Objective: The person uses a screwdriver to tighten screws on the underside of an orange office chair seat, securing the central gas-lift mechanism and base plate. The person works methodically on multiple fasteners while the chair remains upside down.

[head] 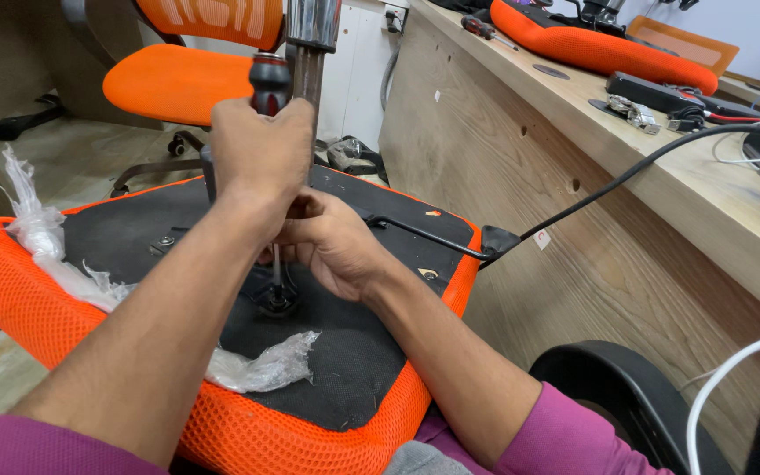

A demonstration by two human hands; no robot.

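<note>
An orange mesh chair seat [10,290] lies upside down in front of me, its black underside [345,352] facing up. My left hand [257,149] is clenched around the black and red handle of a screwdriver [269,84] held upright. The screwdriver's tip meets the dark metal fitting [276,299] in the middle of the underside. My right hand [332,246] rests on the underside beside it, fingers curled around the lower shaft. A chrome column [312,26] rises just behind my left hand. A black lever [424,236] runs along the underside to the seat's right edge.
Crumpled clear plastic wrap [41,229] lies across the seat. A wooden bench [644,264] on the right carries another orange seat [591,44], a screwdriver [481,28], small parts and cables. An orange chair [178,79] stands behind. A black curved part [609,378] and white cable [723,378] are at lower right.
</note>
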